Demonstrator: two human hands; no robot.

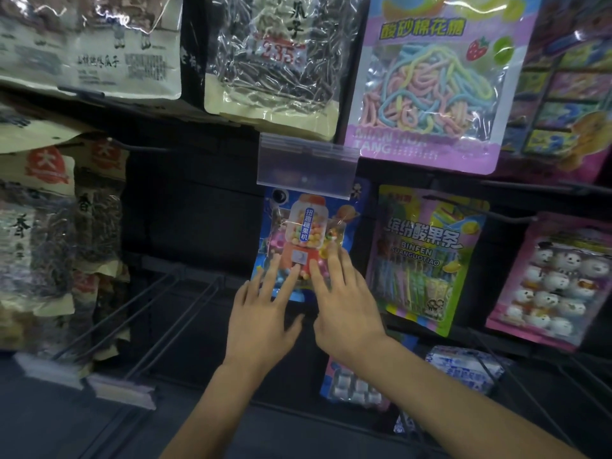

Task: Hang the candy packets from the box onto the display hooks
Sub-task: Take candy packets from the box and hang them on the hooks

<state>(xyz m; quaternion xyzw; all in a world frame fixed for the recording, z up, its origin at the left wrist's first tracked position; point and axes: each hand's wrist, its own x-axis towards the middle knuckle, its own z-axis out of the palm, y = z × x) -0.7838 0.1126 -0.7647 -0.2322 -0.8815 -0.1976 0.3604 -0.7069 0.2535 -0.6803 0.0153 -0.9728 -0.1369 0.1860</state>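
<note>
Head view, dim shop display.

- Both forearms reach forward and up from the lower edge, side by side, palms facing the rack.
- Left hand (261, 313): fingers straight and spread, tips pressed flat on the lower left of the blue candy packet (308, 223). Nothing grasped.
- Right hand (344, 309): same pose, fingers straight, tips on the packet's lower right. Nothing grasped. Thumbs nearly meet below the packet.
- Blue candy packet sits mid-rack, front outward, its top edge tucked behind a clear tag holder (306, 164); the hook itself is hidden. Printed gumball machine, with a vertical blue label ending 糖果机.
- Purple packet (430, 94) above right: 酸砂棉花糖, "MIAN HUA TANG" partly legible, pastel strings inside.
- Yellow-and-pink packet (424, 260) just right of the blue one: "BINFEN SUANGUOTIAO".
- Pink packet (549, 283) far right: white round sweets with faces, writing unreadable.
- Seed bag (275, 61) top centre: red figures "235".
- Bags at left (49, 210) show 香 and a red 大 badge.
- Wire hooks (172, 313) jut out to the left of the hands.
</note>
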